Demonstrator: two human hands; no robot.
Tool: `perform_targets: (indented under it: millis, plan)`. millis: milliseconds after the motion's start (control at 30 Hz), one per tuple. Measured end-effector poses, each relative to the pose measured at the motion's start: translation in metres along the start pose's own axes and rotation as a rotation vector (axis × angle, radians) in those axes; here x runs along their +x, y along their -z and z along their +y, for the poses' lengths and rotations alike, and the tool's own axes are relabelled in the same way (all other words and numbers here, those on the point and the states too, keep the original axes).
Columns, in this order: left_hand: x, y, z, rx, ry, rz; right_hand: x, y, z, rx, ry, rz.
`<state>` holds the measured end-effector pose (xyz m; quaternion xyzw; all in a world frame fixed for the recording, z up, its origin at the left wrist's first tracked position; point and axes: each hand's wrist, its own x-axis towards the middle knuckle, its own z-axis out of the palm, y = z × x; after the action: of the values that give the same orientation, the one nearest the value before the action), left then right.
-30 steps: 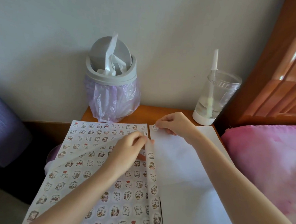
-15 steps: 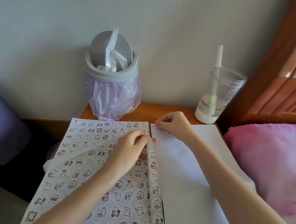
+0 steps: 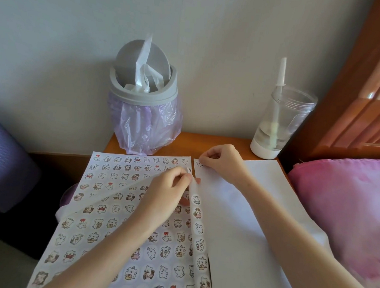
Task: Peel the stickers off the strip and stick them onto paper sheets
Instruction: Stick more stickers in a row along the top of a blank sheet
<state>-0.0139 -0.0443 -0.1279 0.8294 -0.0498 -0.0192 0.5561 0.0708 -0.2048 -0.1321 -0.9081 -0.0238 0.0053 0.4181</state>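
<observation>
A narrow sticker strip point(image 3: 198, 229) of small cartoon bears runs down the middle, its top end lifted. My left hand point(image 3: 166, 191) pinches that top end between thumb and fingers. A blank white paper sheet point(image 3: 242, 225) lies to the right of the strip. My right hand point(image 3: 221, 160) has curled fingers resting at the sheet's top left corner, on a small sticker point(image 3: 199, 164). Sheets covered with stickers point(image 3: 118, 206) lie overlapping on the left.
A grey swing-lid bin point(image 3: 143, 92) with a purple liner stands at the back of the wooden nightstand point(image 3: 207, 142). A clear cup with a straw point(image 3: 281, 125) stands at the back right. A pink pillow point(image 3: 347, 209) lies on the right, a purple roll point(image 3: 3, 165) on the left.
Both hands stay almost where they were. The camera view has shifted slightly, and my right hand keeps its fingers at the sheet's corner.
</observation>
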Motion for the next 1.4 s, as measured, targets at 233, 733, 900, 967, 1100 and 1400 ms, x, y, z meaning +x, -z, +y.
perform_targets:
  millis: [233,733,900,967,1100,1400]
  plan:
    - [0.001,0.0,-0.002,0.03,-0.002,-0.006,-0.003,-0.002,0.0,-0.015,0.02,0.036]
    - [-0.001,-0.001,0.0,0.071,-0.012,0.015,-0.003,-0.002,0.001,-0.057,0.078,0.03]
    - [-0.003,0.0,0.002,0.094,-0.031,0.02,-0.002,-0.003,0.003,-0.13,0.11,0.067]
    - [-0.004,0.0,0.002,0.076,-0.024,0.015,-0.002,-0.001,0.004,-0.106,0.105,0.057]
    - [-0.003,-0.001,0.002,0.042,-0.017,0.007,-0.005,0.002,0.004,-0.043,0.093,-0.016]
    - [-0.001,0.001,0.0,-0.079,0.03,0.01,-0.016,0.009,-0.008,0.094,0.117,0.039]
